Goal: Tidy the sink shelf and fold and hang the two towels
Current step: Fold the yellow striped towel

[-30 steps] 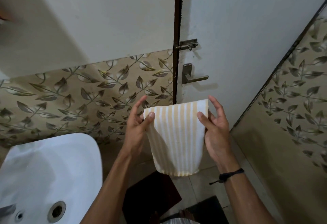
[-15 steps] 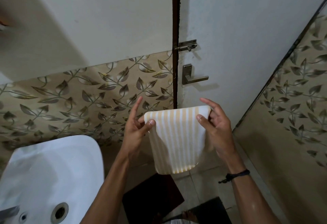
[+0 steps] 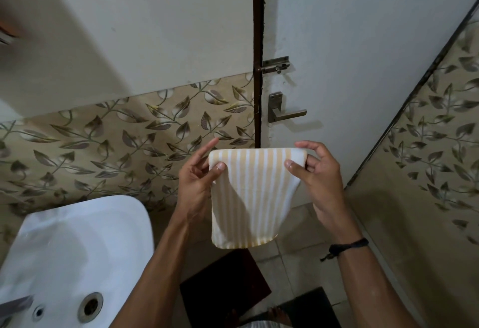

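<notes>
Now the yellow-and-white striped cloth towel [image 3: 248, 198], folded, hangs squarer than a second ago before the white door [image 3: 363, 42], fingers of the left hand [image 3: 197, 182] and right hand [image 3: 322, 182] pinching its top corners, likely ready for hanging.

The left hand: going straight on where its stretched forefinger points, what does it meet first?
The left hand would likely meet the leaf-patterned wall tiles beside the dark door frame; nothing shows between, but depth is unclear.

A small home bathroom was indicated by a white washbasin [image 3: 77, 250] with a drain, leaf-patterned wall tiles [image 3: 116, 146], a latched door [image 3: 350, 55] and a tiled floor [image 3: 293, 250].
</notes>
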